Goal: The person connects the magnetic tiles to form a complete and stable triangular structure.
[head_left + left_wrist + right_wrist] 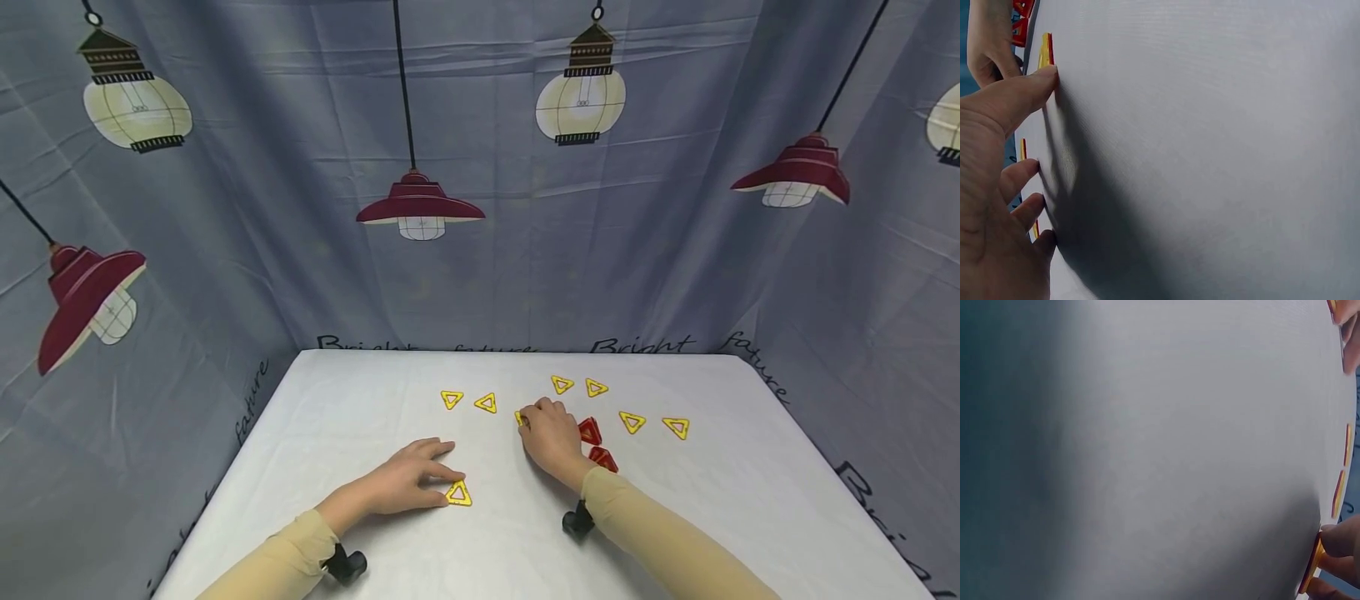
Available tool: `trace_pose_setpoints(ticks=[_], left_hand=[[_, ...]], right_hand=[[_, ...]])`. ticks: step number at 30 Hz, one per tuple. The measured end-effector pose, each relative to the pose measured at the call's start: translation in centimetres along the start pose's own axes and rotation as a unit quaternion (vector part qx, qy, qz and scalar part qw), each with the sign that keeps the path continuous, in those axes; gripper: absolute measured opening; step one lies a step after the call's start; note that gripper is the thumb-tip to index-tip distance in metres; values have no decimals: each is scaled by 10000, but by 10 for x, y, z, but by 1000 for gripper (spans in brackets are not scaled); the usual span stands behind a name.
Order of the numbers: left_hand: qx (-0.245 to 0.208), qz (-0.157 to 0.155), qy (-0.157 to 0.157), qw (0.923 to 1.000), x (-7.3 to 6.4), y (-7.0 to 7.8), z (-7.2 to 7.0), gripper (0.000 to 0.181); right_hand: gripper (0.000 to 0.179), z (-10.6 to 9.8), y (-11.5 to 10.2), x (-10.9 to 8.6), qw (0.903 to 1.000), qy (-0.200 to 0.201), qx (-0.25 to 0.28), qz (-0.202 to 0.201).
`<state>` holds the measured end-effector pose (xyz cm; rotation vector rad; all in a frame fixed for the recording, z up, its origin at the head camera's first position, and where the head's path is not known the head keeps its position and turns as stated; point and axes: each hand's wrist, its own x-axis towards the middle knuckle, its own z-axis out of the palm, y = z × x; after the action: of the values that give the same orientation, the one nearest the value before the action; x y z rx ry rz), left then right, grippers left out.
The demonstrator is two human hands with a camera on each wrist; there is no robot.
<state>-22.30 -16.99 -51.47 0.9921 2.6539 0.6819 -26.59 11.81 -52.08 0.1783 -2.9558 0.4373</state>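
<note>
Lamp-printed cloth (pixel 510 283) hangs around a white tabletop (pixel 352 400); the left hand (pixel 401 482) pinches a yellow triangle (pixel 460 502), the right hand (pixel 551 437) a second triangle (pixel 1314 565).

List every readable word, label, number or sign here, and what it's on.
"Bright": blue-grey curtain, twice behind the white table's far edge, the left one partly hidden.
"fature": same curtain, by the far right corner and left side.
"Bri…": same curtain, right side; the rest is unclear.
Other curtain lettering is cut off or too blurred.
Yellow triangle frames, red pieces: none legible.
</note>
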Motion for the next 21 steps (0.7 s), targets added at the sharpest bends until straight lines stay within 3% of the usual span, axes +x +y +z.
trace_pose_setpoints(ticks=[7, 21], left_hand=[[-85, 9, -153, 9998, -3, 2, -4, 38], [-5, -71, -66, 10000, -1, 1, 1, 39]], right_hand=[[30, 1, 0, -1, 9999, -76, 113, -37], [29, 0, -10, -27, 9963, -246, 167, -809]])
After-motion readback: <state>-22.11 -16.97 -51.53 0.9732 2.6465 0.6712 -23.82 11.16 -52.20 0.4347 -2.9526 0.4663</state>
